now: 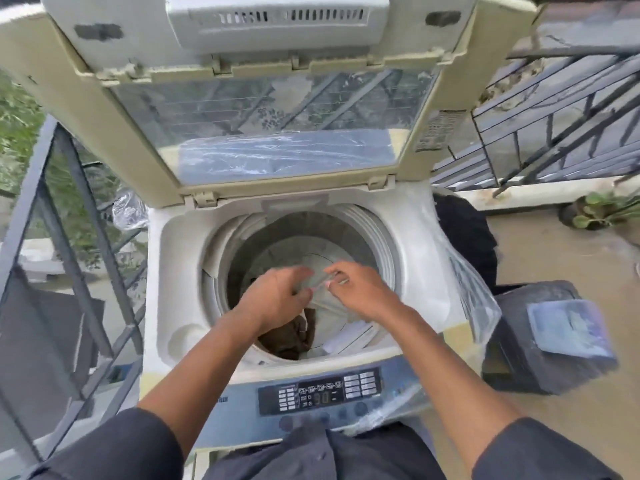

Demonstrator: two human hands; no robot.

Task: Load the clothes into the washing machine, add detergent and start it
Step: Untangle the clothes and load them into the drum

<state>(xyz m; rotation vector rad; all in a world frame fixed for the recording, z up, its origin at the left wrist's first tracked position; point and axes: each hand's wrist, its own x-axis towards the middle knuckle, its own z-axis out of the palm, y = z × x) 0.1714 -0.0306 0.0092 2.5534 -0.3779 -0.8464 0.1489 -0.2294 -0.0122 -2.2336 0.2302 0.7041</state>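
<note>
One brown garment (294, 336) lies at drum's (363, 230) near edge, lid (270, 133) up. Both hands over opening: left hand (277, 299) loosely curled, right hand (356, 289) pinching something small, blurred. Judgement: drop it centrally, clear of rim, before pressing panel (318, 391).

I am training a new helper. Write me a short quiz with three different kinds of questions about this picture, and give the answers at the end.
1. True or false: the washing machine lid is closed.
2. Multiple choice: the brown garment lies (A) inside the drum, (B) on the control panel, (C) on the floor.
3. Fill in: both the left hand and the right hand are held over the ____ of the machine.

Key: 1. False, it stands open. 2. A. 3. drum.
</note>
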